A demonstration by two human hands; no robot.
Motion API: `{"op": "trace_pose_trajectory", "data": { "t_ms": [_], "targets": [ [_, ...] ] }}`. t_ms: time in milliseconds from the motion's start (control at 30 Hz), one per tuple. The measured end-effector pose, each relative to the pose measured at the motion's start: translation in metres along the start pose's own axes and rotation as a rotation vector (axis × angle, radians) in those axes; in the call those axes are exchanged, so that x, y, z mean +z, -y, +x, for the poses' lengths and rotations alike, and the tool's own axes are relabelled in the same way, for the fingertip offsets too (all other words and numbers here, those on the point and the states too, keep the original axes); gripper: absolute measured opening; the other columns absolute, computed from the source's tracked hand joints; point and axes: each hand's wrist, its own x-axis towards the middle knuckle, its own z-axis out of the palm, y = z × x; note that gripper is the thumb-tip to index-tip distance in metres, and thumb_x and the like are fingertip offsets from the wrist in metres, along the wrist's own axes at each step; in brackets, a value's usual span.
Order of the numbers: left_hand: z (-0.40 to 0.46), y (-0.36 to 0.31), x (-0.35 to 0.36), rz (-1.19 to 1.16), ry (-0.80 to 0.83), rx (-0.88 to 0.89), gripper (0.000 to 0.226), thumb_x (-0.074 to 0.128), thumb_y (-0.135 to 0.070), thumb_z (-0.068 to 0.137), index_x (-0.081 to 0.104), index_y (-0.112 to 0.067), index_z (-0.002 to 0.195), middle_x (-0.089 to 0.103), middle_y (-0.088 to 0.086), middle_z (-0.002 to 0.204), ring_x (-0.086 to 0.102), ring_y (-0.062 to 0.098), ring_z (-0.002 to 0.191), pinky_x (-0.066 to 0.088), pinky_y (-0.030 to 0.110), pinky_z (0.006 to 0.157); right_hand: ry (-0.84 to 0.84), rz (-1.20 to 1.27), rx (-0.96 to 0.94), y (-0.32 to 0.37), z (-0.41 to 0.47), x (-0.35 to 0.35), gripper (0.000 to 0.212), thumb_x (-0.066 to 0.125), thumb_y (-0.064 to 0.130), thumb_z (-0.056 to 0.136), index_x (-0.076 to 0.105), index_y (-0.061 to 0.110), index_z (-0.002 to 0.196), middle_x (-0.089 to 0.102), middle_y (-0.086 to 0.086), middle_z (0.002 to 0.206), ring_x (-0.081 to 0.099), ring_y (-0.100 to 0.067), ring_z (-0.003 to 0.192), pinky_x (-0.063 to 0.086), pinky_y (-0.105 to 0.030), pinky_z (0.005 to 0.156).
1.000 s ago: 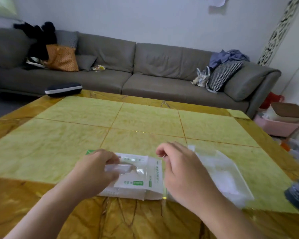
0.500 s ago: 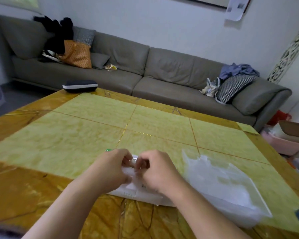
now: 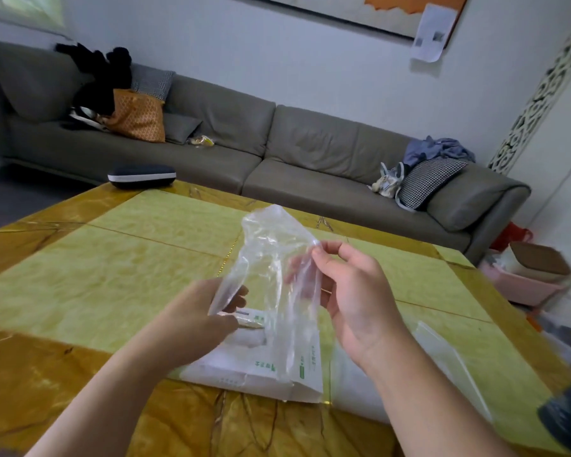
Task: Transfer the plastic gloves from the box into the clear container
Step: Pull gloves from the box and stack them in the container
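1. Your right hand (image 3: 353, 291) pinches the top edge of a clear plastic glove (image 3: 271, 275) btwn thumb and forefinger, so the film hangs free above the worktop (image 3: 112, 265).
2. Your left hand (image 3: 198, 318) has its grip curled on the glove's lower left edge, at abt 8 o'clock from the right hand. Prob. reason: two holds spread the limp sheet and keep it from clinging to itself.
3. The glove sits btwn both grips, mostly at 9–10 o'clock from the right hand, its top reaching to 11 o'clock. It's lifted off the surface, tilted, crumpled at the top.
4. The box (image 3: 261, 374), white w/ green print, lies flat right under the glove, at 6 o'clock from it, near the worktop's front edge. Left hand is just over its opening end; can't tell if it touches the box.
5. The clear container (image 3: 442, 364) lies just beside the box, at 3–4 o'clock from it and at 5 o'clock from the right hand. Short carry, which looks like why it's parked there.
6. Judgement: glove is out of the box, not yet in the container.
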Motion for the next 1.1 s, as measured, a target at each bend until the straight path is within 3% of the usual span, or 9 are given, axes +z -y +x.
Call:
{"op": "trace_pose_trajectory", "data": {
  "t_ms": [67, 167, 300, 433, 567, 700, 867, 1000, 1100],
  "targets": [
    [-0.008, -0.024, -0.006, -0.62, 0.041, -0.039, 0.027, 0.052, -0.018, 0.101, 0.07, -0.012, 0.12, 0.075, 0.01, 0.117, 0.073, 0.018, 0.101, 0.052, 0.039, 0.091, -0.014, 0.046, 0.045, -0.004, -0.004, -0.004, 0.014, 0.054, 0.004, 0.106, 0.067, -0.001, 0.106, 0.079, -0.021, 0.098, 0.076, -0.036, 0.087, 0.06, -0.042, 0.072],
    [-0.019, -0.045, -0.009, -1.141, 0.218, -0.081, 0.073, 0.04, -0.057, 0.101, 0.067, 0.006, 0.124, 0.068, 0.03, 0.121, 0.067, 0.043, 0.11, 0.048, 0.055, 0.101, -0.032, 0.063, 0.076, -0.012, -0.01, -0.008, 0.019, 0.052, 0.004, 0.107, 0.069, -0.004, 0.104, 0.078, -0.022, 0.097, 0.077, -0.034, 0.085, 0.062, -0.043, 0.073],
    [-0.02, -0.051, 0.01, -0.7, 0.035, -0.014, 0.035, 0.065, -0.03, 0.095, 0.071, 0.001, 0.109, 0.076, 0.02, 0.105, 0.076, 0.032, 0.093, 0.06, 0.044, 0.081, -0.015, -0.006, 0.108, -0.022, -0.023, -0.012, 0.024, 0.05, 0.003, 0.107, 0.07, -0.008, 0.101, 0.077, -0.023, 0.094, 0.078, -0.033, 0.085, 0.065, -0.047, 0.077],
    [-0.02, -0.053, 0.017, -0.536, -0.04, 0.002, 0.013, 0.06, 0.002, 0.098, 0.072, 0.005, 0.099, 0.076, 0.021, 0.09, 0.076, 0.032, 0.076, 0.064, 0.036, 0.064, 0.013, -0.186, 0.16, -0.018, -0.032, -0.029, 0.021, 0.056, 0.017, 0.104, 0.071, 0.004, 0.111, 0.079, -0.016, 0.1, 0.078, -0.032, 0.09, 0.064, -0.05, 0.085],
    [-0.026, -0.06, 0.025, -0.274, 0.157, 0.129, 0.017, 0.06, 0.003, 0.098, 0.075, 0.0, 0.091, 0.077, 0.016, 0.083, 0.075, 0.032, 0.074, 0.063, 0.04, 0.064, 0.17, -0.602, 0.098, 0.004, -0.031, -0.047, 0.08, 0.082, 0.065, 0.07, 0.051, 0.04, 0.14, 0.068, 0.01, 0.126, 0.07, -0.007, 0.11, 0.056, -0.037, 0.098],
    [-0.031, -0.069, 0.034, -0.144, 0.305, 0.151, 0.013, 0.065, -0.004, 0.096, 0.077, -0.007, 0.093, 0.078, 0.013, 0.082, 0.075, 0.03, 0.072, 0.06, 0.038, 0.062, 0.178, -0.827, -0.023, 0.016, -0.03, -0.062, 0.007, 0.075, 0.023, 0.095, 0.072, 0.018, 0.1, 0.078, 0.001, 0.083, 0.076, -0.012, 0.072, 0.064, -0.041, 0.075],
    [-0.021, -0.083, 0.048, -0.236, -0.047, 0.077, 0.017, 0.059, -0.007, 0.1, 0.075, -0.01, 0.097, 0.078, 0.006, 0.079, 0.075, 0.021, 0.069, 0.062, 0.047, 0.072, -0.072, -0.584, 0.038, 0.023, -0.032, -0.124, 0.013, 0.066, 0.007, 0.101, 0.073, 0.003, 0.09, 0.075, -0.01, 0.074, 0.07, -0.024, 0.058, 0.051, -0.033, 0.047],
    [-0.032, -0.122, 0.082, 0.109, -0.439, 0.533, 0.013, 0.064, -0.02, 0.093, 0.068, -0.032, 0.095, 0.069, -0.017, 0.083, 0.061, -0.004, 0.082, 0.05, 0.018, 0.069, -0.332, -0.512, 0.047, 0.011, -0.029, -0.17, 0.023, 0.065, 0.007, 0.1, 0.073, -0.002, 0.08, 0.072, -0.016, 0.066, 0.066, -0.024, 0.053, 0.049, -0.031, 0.045],
    [-0.025, -0.143, 0.129, 0.42, -0.265, 0.795, 0.018, 0.059, -0.024, 0.094, 0.066, -0.029, 0.11, 0.061, -0.016, 0.101, 0.058, 0.005, 0.094, 0.05, 0.024, 0.084, -0.406, -0.513, 0.074, -0.002, -0.028, -0.183, 0.028, 0.061, 0.004, 0.098, 0.069, -0.009, 0.074, 0.07, -0.014, 0.061, 0.062, -0.021, 0.047, 0.05, -0.03, 0.044]
  ]
}}
